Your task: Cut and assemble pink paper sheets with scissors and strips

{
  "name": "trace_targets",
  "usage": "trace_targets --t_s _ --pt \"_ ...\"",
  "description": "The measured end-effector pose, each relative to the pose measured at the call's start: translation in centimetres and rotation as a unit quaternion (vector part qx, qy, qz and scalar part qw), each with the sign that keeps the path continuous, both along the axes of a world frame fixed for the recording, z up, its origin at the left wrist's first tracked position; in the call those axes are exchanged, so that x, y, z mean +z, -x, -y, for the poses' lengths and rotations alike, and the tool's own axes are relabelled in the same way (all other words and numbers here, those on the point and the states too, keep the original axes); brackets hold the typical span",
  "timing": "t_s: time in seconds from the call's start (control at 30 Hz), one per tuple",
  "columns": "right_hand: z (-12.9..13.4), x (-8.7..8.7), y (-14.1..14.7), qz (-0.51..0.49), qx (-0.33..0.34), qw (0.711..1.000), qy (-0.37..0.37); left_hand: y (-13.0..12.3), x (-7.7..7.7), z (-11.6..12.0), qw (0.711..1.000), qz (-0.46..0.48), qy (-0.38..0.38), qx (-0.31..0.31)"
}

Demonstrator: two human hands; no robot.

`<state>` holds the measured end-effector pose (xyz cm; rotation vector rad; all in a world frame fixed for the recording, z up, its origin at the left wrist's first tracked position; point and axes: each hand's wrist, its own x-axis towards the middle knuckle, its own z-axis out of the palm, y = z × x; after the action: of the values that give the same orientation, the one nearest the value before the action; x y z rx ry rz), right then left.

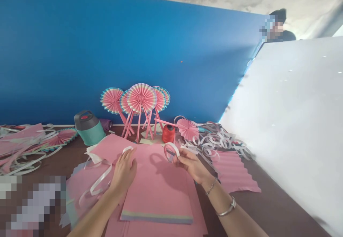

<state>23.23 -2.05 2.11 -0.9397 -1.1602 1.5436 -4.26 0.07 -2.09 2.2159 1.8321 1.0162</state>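
Observation:
My right hand point(191, 164) grips a thin white roll of tape point(172, 145) by its edge, held over the pink paper; the roll's shadow falls on the sheet. A stack of pink paper point(158, 201) lies in front of me, its top sheet banded in yellow-green and lavender along the near edge. My left hand point(123, 169) rests on the left side of the stack with its fingers stretched out. At its fingertips shows a small white strip point(127, 149); whether the fingers touch it I cannot tell. More pink sheets point(111, 149) lie beyond that hand.
Several round pink paper fans point(141, 97) on sticks stand against the blue partition point(107, 44). Nearby are a red thread spool point(168, 134), a teal jar with a dark lid point(91, 131), curled white strips point(219, 139) and a pleated pink sheet point(235, 172). A white panel point(289, 115) bounds the right.

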Motion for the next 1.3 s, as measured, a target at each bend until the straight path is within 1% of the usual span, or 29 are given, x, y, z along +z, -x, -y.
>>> trace_targets --t_s 0.07,0.17,0.3,0.37,0.43,0.47,0.53,0.6,0.63,0.67,0.73,0.8,0.93,1.0,1.1,1.2,1.3 --pt "-0.1 0.0 -0.1 0.044 -0.007 0.999 -0.005 -0.2 0.2 0.3 1.000 -0.011 -0.001 0.020" --pt "-0.5 -0.1 -0.8 0.089 -0.070 0.993 -0.020 -0.3 0.8 0.8 0.999 -0.032 0.009 0.041" --pt "-1.0 -0.2 -1.7 0.110 -0.148 0.982 -0.027 -0.3 1.8 1.2 0.996 -0.062 0.044 0.045" --pt "-1.0 -0.3 -1.9 0.116 -0.164 0.979 -0.041 -0.4 2.2 1.4 0.995 -0.069 0.045 0.047" --pt "-0.9 -0.3 -1.7 0.101 -0.161 0.980 -0.057 -0.8 2.3 1.5 0.997 -0.076 0.022 0.027" --pt "-0.8 -0.3 -1.5 0.089 -0.152 0.982 -0.063 -1.0 2.2 1.6 0.997 -0.080 0.004 0.000" --pt "-0.6 -0.1 -1.1 0.068 -0.121 0.988 -0.071 -1.4 2.1 2.0 0.991 -0.093 -0.026 -0.093" --pt "-0.4 0.2 -0.7 0.065 -0.093 0.991 -0.077 -1.9 1.9 2.5 0.971 -0.112 -0.032 -0.207" --pt "-0.3 0.4 -0.5 0.073 -0.086 0.990 -0.080 -2.1 1.9 2.8 0.959 -0.122 -0.026 -0.253" --pt "-0.2 0.5 -0.4 0.089 -0.086 0.989 -0.085 -2.3 2.0 3.1 0.948 -0.129 -0.015 -0.290" --pt "-0.1 0.6 -0.2 0.134 -0.092 0.981 -0.104 -2.5 2.1 3.6 0.935 -0.135 0.013 -0.327" --pt "0.0 0.7 0.0 0.188 -0.095 0.968 -0.135 -2.7 2.3 3.9 0.938 -0.125 0.022 -0.323" --pt "0.5 0.4 1.1 0.290 -0.073 0.930 -0.214 -3.1 2.3 4.2 0.959 -0.063 -0.010 -0.275" --pt "0.9 0.1 2.0 0.340 -0.056 0.901 -0.263 -3.4 2.2 4.3 0.966 -0.036 -0.011 -0.254" --pt "1.4 -0.2 3.2 0.407 -0.044 0.852 -0.326 -3.7 2.1 4.7 0.971 -0.035 -0.001 -0.235" --pt "1.7 -0.1 3.8 0.449 -0.048 0.816 -0.361 -3.9 2.0 4.9 0.972 -0.048 0.011 -0.231" --pt "1.9 0.0 3.9 0.458 -0.045 0.798 -0.389 -3.9 2.0 4.9 0.971 -0.036 -0.002 -0.235"
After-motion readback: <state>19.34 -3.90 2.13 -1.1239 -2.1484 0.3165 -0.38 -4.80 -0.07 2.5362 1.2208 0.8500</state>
